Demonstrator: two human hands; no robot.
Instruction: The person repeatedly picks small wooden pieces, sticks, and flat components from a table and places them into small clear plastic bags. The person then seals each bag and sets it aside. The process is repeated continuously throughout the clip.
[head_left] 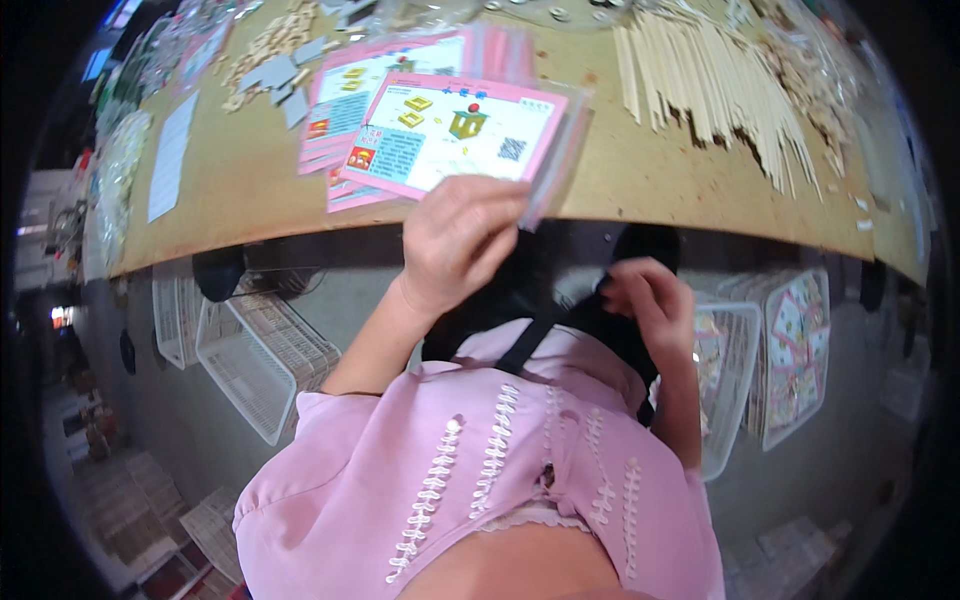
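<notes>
In the head view, my left hand (460,240) pinches the lower right edge of a clear zip bag (565,150). Inside the bag lies a pink-bordered printed card (470,150) showing yellow wooden pieces and a small model. It rests tilted over a pile of similar bagged cards (322,115) at the table's near edge. Lower and to the right, my right hand (652,305) hovers in front of the table, apart from the bag. Its fingers are curled together, and whatever they may hold cannot be made out.
Thin wooden sticks (715,90) lie at the table's right. Small wooden pieces (265,50) and grey squares (275,75) sit at the back left, near a white paper strip (172,158). White plastic baskets (255,365) stand below on the left; another basket (740,390) is on the right.
</notes>
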